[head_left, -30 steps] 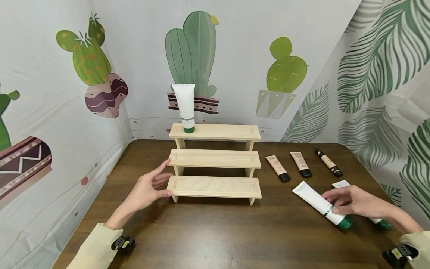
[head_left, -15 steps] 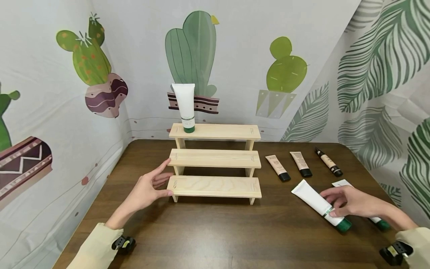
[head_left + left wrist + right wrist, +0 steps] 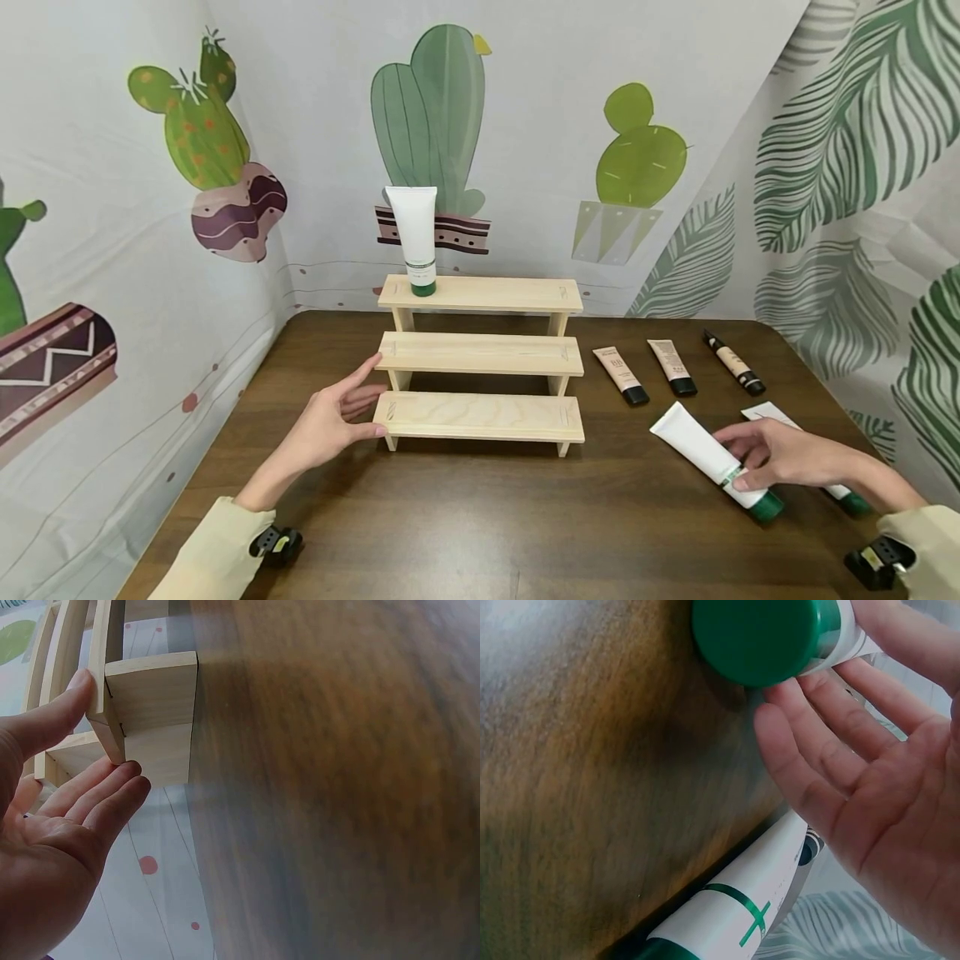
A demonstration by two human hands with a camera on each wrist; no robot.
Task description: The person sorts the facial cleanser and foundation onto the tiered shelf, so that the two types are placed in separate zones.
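A three-step wooden display stand (image 3: 480, 412) is on the table. My left hand (image 3: 326, 421) touches its left end, fingers fairly straight, the thumb at the lowest step and the index fingertip at the middle one. A white squeeze tube (image 3: 701, 446) with a green cap (image 3: 754, 637) slants beneath my right hand (image 3: 795, 454), which pinches it near the cap between thumb and fingers. Whether the tube is off the table I cannot tell. Partly hidden behind that hand lies a second white tube (image 3: 739, 900). Another white tube (image 3: 415, 233) stands cap-down on the top step's left.
Two beige tubes with black caps, a nearer one (image 3: 620, 375) and one beside it (image 3: 672, 367), lie right of the stand. Farther right lies a slim beige-and-black tube (image 3: 733, 362). A patterned cloth (image 3: 525, 125) hangs behind the brown table (image 3: 465, 525).
The right hand and the pinched tube have shifted slightly left and nearer. My left hand and the stand look the same as before.
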